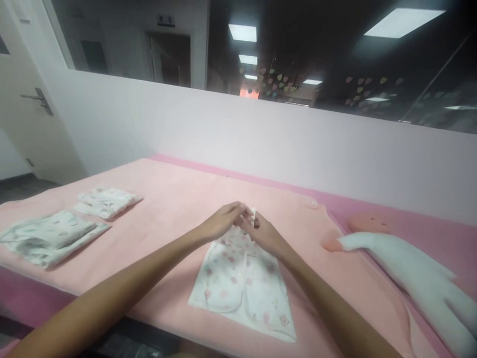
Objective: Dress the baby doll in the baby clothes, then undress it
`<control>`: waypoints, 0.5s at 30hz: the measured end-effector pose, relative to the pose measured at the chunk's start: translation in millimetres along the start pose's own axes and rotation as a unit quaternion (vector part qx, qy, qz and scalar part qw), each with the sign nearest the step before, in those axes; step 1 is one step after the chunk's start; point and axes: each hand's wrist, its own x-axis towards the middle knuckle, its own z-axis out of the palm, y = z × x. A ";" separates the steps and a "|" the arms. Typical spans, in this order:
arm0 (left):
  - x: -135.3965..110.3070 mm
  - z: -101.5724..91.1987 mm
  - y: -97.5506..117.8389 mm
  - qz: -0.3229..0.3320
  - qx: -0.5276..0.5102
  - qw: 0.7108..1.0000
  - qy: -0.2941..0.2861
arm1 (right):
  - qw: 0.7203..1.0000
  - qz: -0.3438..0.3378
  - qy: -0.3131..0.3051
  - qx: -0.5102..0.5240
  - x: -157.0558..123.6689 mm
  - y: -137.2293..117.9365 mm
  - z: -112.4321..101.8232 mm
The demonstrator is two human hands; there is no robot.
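Observation:
A small white baby garment (240,286) with a pink print lies flat on the pink blanket (175,199), its far end toward the wall. My left hand (222,220) and my right hand (262,232) meet at that far end. Both pinch the cloth at the garment's top edge, fingers closed on it and lifting a small fold. My forearms reach in from the near edge on either side of the garment.
Two folded printed garments lie at the left, one nearer (50,237) and one farther (107,201). A baby doll in a white suit (406,271) lies at the right. A white low wall (261,134) with dark glass above runs behind the table.

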 end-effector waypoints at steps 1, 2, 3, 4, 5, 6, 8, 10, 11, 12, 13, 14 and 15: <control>-7.0 6.5 2.4 0.018 0.039 0.998 0.035 | 1.000 0.007 0.004 0.009 -0.4 7.4 -4.1; -16.0 12.2 2.9 0.035 0.086 0.992 0.080 | 1.000 0.013 0.000 0.020 -1.5 15.1 -8.4; -26.3 17.7 1.8 0.057 0.132 0.982 0.121 | 0.999 0.015 -0.003 0.031 -3.2 22.2 -12.8; -37.0 23.6 -0.9 0.086 0.174 0.971 0.142 | 0.999 0.017 -0.005 0.044 -5.4 28.5 -16.9; -47.1 30.2 -4.6 0.122 0.209 0.961 0.133 | 0.998 0.022 -0.003 0.055 -7.7 33.5 -20.6; -55.9 37.6 -9.4 0.160 0.243 0.952 0.094 | 0.998 0.028 0.002 0.064 -10.0 37.3 -23.8; -66.7 53.8 -21.2 0.214 0.305 0.928 -0.011 | 0.997 0.041 0.013 0.068 -13.7 42.0 -28.6; -66.3 68.2 -35.3 0.212 0.352 0.909 -0.066 | 0.996 0.048 0.026 0.065 -15.7 45.0 -31.8; -62.3 73.3 -42.8 0.189 0.370 0.907 -0.063 | 0.996 0.050 0.033 0.064 -16.4 46.8 -33.0; -56.3 76.7 -50.1 0.157 0.385 0.908 -0.052 | 0.996 0.051 0.039 0.065 -16.9 49.2 -34.0; -49.2 78.2 -56.8 0.114 0.395 0.910 -0.044 | 0.995 0.054 0.042 0.068 -17.5 52.2 -34.9; -41.7 78.3 -62.6 0.064 0.400 0.913 -0.043 | 0.995 0.057 0.043 0.072 -18.3 55.8 -35.6; -34.5 77.2 -67.2 0.008 0.399 0.916 -0.047 | 0.995 0.061 0.042 0.074 -19.4 59.9 -36.1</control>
